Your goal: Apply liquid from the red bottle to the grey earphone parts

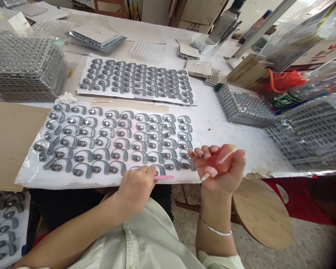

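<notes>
My right hand [222,175] is closed around a small red squeeze bottle [222,158], whose pale nozzle points down and to the left. At the front edge of the board my left hand [137,186] is closed on a slim pink stick [165,177] that juts out to the right. Rows of grey hook-shaped plastic parts [120,144], each with a round metallic piece at one end, lie on a white sheet-covered board [131,180]. The left hand partly hides a few parts in the front row.
Behind lies a second board of similar parts [138,80]. Stacked clear plastic trays [25,63] stand at left, more trays [243,104] at right. A cotton swab [102,101] and crumpled tissue [65,98] lie between the boards. A round wooden stool [263,215] is below right.
</notes>
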Available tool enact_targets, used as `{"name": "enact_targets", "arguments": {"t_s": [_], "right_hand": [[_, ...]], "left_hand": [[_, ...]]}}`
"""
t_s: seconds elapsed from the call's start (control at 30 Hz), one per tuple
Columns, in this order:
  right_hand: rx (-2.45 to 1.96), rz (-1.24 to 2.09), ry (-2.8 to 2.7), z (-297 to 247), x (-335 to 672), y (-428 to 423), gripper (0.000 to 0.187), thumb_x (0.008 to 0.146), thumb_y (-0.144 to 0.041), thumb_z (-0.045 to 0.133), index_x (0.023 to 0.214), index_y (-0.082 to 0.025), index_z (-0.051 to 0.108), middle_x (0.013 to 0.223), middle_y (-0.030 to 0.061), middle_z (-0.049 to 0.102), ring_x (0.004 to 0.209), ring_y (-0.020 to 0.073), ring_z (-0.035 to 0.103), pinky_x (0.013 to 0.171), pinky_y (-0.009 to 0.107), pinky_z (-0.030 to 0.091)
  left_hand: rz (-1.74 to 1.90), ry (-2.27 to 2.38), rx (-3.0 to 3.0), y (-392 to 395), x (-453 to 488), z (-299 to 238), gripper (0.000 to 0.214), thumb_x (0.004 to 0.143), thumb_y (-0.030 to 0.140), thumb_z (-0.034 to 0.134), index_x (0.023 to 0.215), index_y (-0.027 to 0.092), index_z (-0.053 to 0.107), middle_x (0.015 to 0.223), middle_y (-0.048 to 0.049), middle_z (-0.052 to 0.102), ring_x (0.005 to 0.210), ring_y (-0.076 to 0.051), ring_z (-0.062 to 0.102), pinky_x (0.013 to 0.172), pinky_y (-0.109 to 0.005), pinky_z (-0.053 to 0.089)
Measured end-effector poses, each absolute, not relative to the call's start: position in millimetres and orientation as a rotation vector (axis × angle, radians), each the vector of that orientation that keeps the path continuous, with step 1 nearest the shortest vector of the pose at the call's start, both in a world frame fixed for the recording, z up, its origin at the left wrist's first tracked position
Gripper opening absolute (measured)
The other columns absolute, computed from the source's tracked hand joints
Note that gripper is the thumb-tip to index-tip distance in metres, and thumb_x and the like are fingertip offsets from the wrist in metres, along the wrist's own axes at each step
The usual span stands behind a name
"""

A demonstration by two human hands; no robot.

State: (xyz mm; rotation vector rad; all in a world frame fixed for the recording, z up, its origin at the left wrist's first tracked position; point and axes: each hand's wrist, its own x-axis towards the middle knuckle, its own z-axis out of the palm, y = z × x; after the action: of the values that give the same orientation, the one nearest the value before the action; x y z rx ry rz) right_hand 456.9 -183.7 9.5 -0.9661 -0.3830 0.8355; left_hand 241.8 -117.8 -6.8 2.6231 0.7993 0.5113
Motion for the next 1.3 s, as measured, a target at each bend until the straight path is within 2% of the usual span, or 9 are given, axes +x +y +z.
{"name": "enact_targets", "arguments": {"t_s": [0.07,0.13,0.2,0.27,0.43,0.67,0.8,1.0,1.3], "right_hand": [[-0.93,0.789,-0.392,14,459,-174,0.049,0.066,-0.069,0.065,0.069,-0.02,0.057,0.062,-0.0026,0.047,0.061,0.0104,0.052,0.052,0.024,0.05],[-0.91,0.778,-0.4,16,461,-163,0.052,0.063,-0.071,0.065,0.071,-0.02,0.057,0.062,-0.003,0.048,0.049,0.0075,0.046,0.036,0.019,0.036],[-0.914,0.794,-0.407,15,459,-151,0.055,0.062,-0.073,0.065,0.072,-0.02,0.057,0.061,-0.0034,0.049,0.039,0.0051,0.039,0.028,0.019,0.024],[-0.94,0.813,-0.417,13,452,-138,0.058,0.062,-0.076,0.063,0.072,-0.019,0.057,0.061,-0.003,0.051,0.034,0.004,0.035,0.027,0.019,0.02],[-1.028,0.751,-0.508,6,426,-112,0.051,0.07,-0.071,0.062,0.076,-0.021,0.057,0.072,-0.0012,0.057,0.041,0.0075,0.049,0.03,0.02,0.031],[-1.089,0.583,-0.707,6,398,-104,0.034,0.069,-0.052,0.075,0.08,-0.022,0.064,0.082,0.0012,0.061,0.066,0.014,0.06,0.051,0.026,0.05],[-1.095,0.376,-0.856,0,387,-102,0.023,0.077,-0.045,0.07,0.078,-0.023,0.065,0.076,0.0015,0.061,0.07,0.0152,0.057,0.061,0.031,0.048],[-1.192,0.253,-1.021,-10,380,-107,0.02,0.081,-0.045,0.064,0.082,-0.025,0.065,0.073,0.0022,0.058,0.068,0.0175,0.054,0.059,0.034,0.043],[-1.285,0.127,-1.234,-16,380,-109,0.015,0.08,-0.036,0.064,0.074,-0.023,0.062,0.069,0.0023,0.059,0.063,0.0179,0.054,0.059,0.036,0.043]], "left_hand": [[0.873,0.815,2.343,-110,234,-4,0.015,0.091,0.023,0.057,0.104,0.016,0.063,0.073,-0.0019,0.064,0.056,-0.013,0.058,0.05,-0.023,0.044],[1.083,0.853,2.037,-99,224,3,0.018,0.095,0.023,0.051,0.107,0.018,0.064,0.075,-0.0011,0.06,0.061,-0.01,0.056,0.055,-0.02,0.046],[1.177,0.891,1.857,-88,215,8,0.022,0.097,0.021,0.046,0.11,0.019,0.065,0.083,-0.0026,0.059,0.071,-0.011,0.058,0.062,-0.021,0.049],[1.238,0.889,1.846,-80,207,10,0.025,0.097,0.02,0.047,0.113,0.02,0.066,0.09,-0.0042,0.059,0.081,-0.013,0.057,0.069,-0.023,0.051],[1.238,0.713,1.979,-78,200,5,0.027,0.095,0.017,0.051,0.12,0.021,0.063,0.086,-0.0036,0.06,0.079,-0.013,0.06,0.065,-0.024,0.054],[1.193,0.593,2.142,-93,191,-14,0.03,0.087,0.003,0.058,0.114,0.016,0.063,0.105,-0.0087,0.07,0.094,-0.016,0.069,0.08,-0.026,0.061],[1.202,0.474,2.325,-94,184,-29,0.034,0.088,0.005,0.056,0.122,0.013,0.058,0.108,-0.0108,0.071,0.102,-0.019,0.068,0.087,-0.033,0.06],[1.134,0.528,2.49,-91,188,-28,0.027,0.087,0.005,0.056,0.113,0.012,0.059,0.099,-0.0129,0.073,0.084,-0.021,0.069,0.069,-0.035,0.055],[1.169,0.581,2.532,-93,192,-24,0.021,0.087,0.005,0.051,0.106,0.01,0.06,0.095,-0.0139,0.072,0.08,-0.021,0.065,0.067,-0.036,0.05]]}}
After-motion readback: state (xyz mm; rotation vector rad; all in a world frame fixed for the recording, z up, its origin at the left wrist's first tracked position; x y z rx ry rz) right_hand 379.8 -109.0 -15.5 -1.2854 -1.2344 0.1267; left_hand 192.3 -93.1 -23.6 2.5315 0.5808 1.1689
